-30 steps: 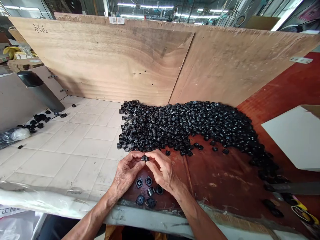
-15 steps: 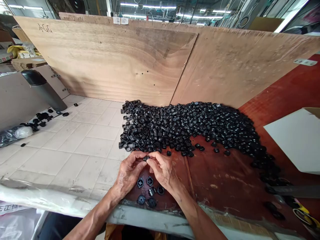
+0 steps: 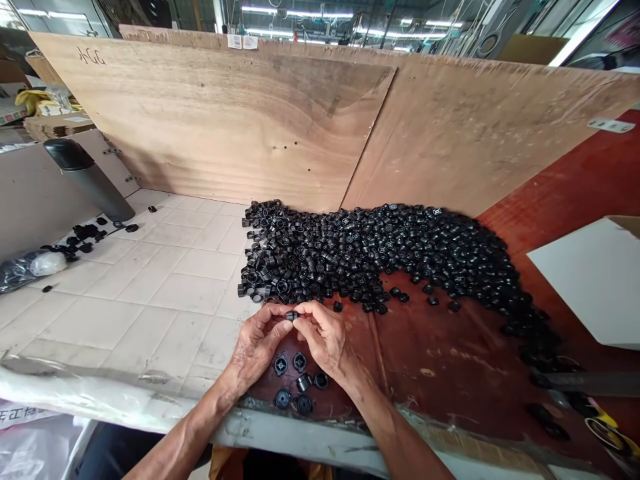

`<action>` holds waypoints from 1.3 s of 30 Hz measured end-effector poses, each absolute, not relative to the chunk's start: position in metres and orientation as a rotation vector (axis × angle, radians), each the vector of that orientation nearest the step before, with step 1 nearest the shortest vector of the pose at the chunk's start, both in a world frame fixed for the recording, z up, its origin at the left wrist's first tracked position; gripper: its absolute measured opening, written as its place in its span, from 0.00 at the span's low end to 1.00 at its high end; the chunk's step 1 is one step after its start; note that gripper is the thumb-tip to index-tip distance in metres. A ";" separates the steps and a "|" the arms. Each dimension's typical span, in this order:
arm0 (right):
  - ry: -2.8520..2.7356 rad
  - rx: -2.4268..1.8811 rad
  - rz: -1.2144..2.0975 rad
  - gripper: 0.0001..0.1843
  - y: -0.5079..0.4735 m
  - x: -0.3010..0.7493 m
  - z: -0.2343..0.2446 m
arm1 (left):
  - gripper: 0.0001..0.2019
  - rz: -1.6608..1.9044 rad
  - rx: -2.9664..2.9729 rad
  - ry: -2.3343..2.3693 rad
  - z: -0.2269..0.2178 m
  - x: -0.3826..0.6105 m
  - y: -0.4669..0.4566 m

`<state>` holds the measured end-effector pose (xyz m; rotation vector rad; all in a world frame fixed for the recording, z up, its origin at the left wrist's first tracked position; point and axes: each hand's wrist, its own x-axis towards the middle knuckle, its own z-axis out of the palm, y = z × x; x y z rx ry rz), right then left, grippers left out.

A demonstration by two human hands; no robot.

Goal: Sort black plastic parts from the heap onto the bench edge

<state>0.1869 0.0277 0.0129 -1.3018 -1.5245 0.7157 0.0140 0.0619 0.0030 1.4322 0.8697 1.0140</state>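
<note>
Between my fingertips is a small round black plastic part (image 3: 291, 316), pinched from both sides. My left hand (image 3: 259, 341) grips its left side with thumb and forefinger, while my right hand (image 3: 321, 335) holds the right side the same way. Part of the piece is hidden by the fingers. Several loose black plastic fittings (image 3: 304, 383) lie on the red-brown surface just below my hands, some showing a cross-shaped inside. Beyond my fingers spreads a large heap of similar black parts (image 3: 350, 247).
A tall plywood board (image 3: 240, 127) closes off the back. On the left, a dark grey flask (image 3: 97, 180) stands near a plastic bag (image 3: 20, 272) and scattered black pieces. A white box (image 3: 590, 280) is at the right, with yellow-handled scissors (image 3: 607, 427) below it.
Hardly anything differs. Both hands stay in the same place, pinching the black part, with only a slight shift of the fingers.
</note>
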 end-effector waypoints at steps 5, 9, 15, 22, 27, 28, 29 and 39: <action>-1.371 -1.399 0.986 0.12 0.029 0.185 0.006 | 0.10 1.128 1.756 0.903 0.000 0.012 0.062; -1.511 -1.325 0.668 0.10 0.026 0.187 0.009 | 0.12 0.953 1.398 0.864 0.004 0.014 0.062; -1.348 -1.320 0.932 0.12 0.029 0.182 0.008 | 0.09 1.160 1.716 0.866 0.001 0.013 0.064; -1.508 -1.283 0.598 0.10 0.022 0.184 0.008 | 0.14 0.923 1.302 0.771 0.006 0.015 0.062; -1.354 -1.307 0.710 0.13 0.014 0.169 0.022 | 0.11 1.034 1.503 0.731 0.013 0.005 0.059; -1.240 -1.325 0.888 0.15 0.010 0.165 0.025 | 0.10 1.090 1.654 0.726 0.014 0.002 0.056; -1.126 -1.325 1.070 0.18 0.005 0.160 0.029 | 0.10 1.138 1.789 0.717 0.016 -0.001 0.051; -1.226 -1.381 0.864 0.19 -0.087 0.126 0.022 | 0.12 0.953 1.410 0.857 0.010 -0.031 -0.037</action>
